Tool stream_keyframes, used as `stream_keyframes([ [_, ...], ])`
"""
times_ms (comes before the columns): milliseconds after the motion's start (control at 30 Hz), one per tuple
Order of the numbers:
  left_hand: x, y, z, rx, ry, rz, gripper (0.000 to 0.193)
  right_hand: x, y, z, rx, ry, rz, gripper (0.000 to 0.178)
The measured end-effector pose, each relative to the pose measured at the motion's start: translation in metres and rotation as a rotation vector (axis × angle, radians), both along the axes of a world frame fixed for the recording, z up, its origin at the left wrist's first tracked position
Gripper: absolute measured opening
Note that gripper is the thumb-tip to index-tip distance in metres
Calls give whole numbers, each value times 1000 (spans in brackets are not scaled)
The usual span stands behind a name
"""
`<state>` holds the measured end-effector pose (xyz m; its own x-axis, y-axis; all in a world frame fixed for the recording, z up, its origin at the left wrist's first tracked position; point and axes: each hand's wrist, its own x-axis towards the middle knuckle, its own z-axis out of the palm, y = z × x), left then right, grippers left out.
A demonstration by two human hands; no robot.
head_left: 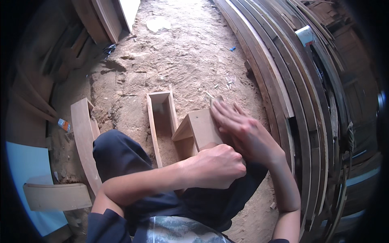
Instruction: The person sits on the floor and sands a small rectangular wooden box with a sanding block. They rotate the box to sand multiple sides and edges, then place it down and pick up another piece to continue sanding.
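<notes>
A small open wooden box (pixel 206 128), like a drawer, rests tilted across my lap at the centre. My left hand (pixel 216 165) is closed in a fist at the box's near end, its curled fingers hidden underneath. Over the box's right side lies my right hand (pixel 239 125), slightly blurred, with its fingers together over a folded brownish piece that looks like sandpaper (pixel 215 102). The piece shows past the fingertips, against the box's far right edge. Left of this box, a long narrow wooden drawer box (pixel 150 121) lies on the ground, its open side up.
Wood dust covers the ground (pixel 182 60). Long stacked planks (pixel 279 65) run along the right, with a white container (pixel 305 35) on them. At left are another wooden drawer piece (pixel 83 133), a curved wooden piece (pixel 58 197) and a pale panel (pixel 30 162).
</notes>
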<state>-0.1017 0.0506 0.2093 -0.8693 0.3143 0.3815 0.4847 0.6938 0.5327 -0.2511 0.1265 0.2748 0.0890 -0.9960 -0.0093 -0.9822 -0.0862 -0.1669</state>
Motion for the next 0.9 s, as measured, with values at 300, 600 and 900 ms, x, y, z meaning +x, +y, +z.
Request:
stream_keyframes([
  [300, 6, -5, 14, 5, -24, 20, 9, 1, 8, 3, 4, -72, -61, 60],
  [600, 3, -2, -7, 126, 50, -28, 9, 2, 1, -11, -69, -3, -48, 52],
  [900, 8, 0, -5, 121, -8, -46, 9, 2, 8, -1, -17, -44, 9, 52],
])
